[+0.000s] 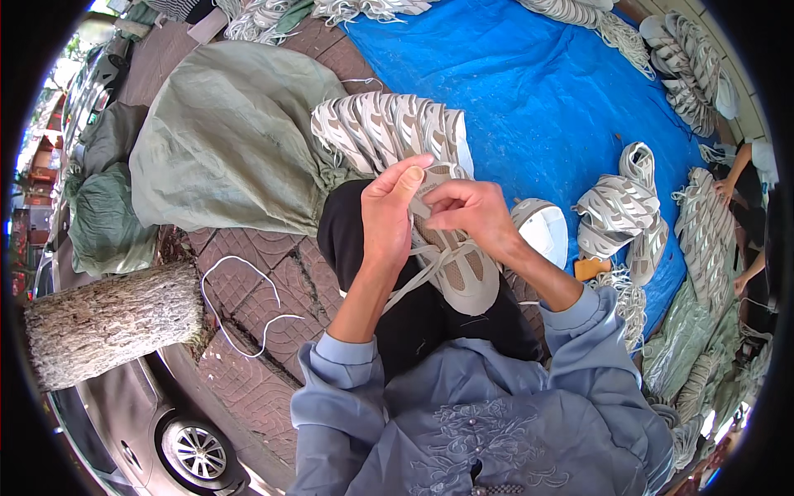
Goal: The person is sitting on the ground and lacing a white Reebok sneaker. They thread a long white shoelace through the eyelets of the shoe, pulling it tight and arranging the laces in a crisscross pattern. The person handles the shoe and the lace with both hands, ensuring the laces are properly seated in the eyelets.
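A beige and tan shoe upper point(468, 281) lies over my lap, its rounded toe toward me. My left hand point(387, 207) grips its far left side by the tongue, thumb raised on top. From the right, my right hand point(470, 213) bends over the tongue with thumb and fingers pinched together; what is between them is too small to make out. A white lace point(426, 263) runs loosely across the upper, its end hanging to the left. Just beyond my hands rests a row of nested matching uppers point(389, 124).
A blue tarp point(513, 91) covers the ground ahead, with more stacked uppers point(616, 211) to the right. A grey-green sack point(236, 140), a loose white lace point(217, 307) and a tree trunk point(116, 326) are at left. Another person's hand point(724, 192) touches uppers at far right.
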`<state>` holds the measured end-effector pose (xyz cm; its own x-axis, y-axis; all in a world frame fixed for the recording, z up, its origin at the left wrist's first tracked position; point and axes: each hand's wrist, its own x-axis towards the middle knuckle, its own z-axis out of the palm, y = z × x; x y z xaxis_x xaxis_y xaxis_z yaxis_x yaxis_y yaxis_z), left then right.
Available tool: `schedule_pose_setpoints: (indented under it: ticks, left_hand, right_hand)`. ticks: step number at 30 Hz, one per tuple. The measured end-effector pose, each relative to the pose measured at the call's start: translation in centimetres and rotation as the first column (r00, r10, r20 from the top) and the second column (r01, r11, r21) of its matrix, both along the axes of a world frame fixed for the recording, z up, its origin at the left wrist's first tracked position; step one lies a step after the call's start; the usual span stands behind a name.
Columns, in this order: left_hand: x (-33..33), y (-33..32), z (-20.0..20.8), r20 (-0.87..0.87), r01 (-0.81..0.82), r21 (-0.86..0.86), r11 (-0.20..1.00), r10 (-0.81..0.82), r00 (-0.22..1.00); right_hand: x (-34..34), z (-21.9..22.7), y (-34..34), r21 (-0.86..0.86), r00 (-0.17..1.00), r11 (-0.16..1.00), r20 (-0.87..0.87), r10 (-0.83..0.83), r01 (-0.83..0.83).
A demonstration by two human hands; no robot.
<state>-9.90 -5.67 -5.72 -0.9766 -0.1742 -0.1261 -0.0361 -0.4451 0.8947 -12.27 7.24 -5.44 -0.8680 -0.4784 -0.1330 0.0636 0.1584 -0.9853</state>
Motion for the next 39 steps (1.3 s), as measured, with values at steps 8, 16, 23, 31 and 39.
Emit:
schedule_pose_setpoints:
  ticks: [8,16,23,31,39]
  left_hand:
    - [1.3,0.9,0.3,0.048,0.075,-0.136,0.988,-0.069,0.997]
    - [0.6,-0.4,-0.2,-0.003,0.044,-0.234,0.971,-0.046,0.999]
    - [0.6,-1.0,-0.5,0.028,0.009,-0.246,0.969,-0.002,1.0]
    - [0.8,-0.3,-1.5,0.071,0.027,-0.266,0.964,-0.008,0.997]
    - [1.7,-1.6,-1.7,-0.069,-0.053,-0.529,0.847,0.019,0.997]
  right_hand:
    - [0.6,-1.3,-1.3,-0.049,0.996,0.996,-0.031,-0.079,0.078]
    - [-2.1,-1.2,1.3,-0.228,0.976,0.964,0.195,-0.095,0.14]
    - [-1.4,-1.4,1.5,-0.008,0.989,0.995,0.114,-0.094,0.096]
    - [-1.3,-2.5,-0.2,0.102,0.996,0.995,-0.078,0.03,-0.022]
    - [-1.0,-4.6,-0.3,0.448,0.678,0.894,-0.656,0.332,-0.004]
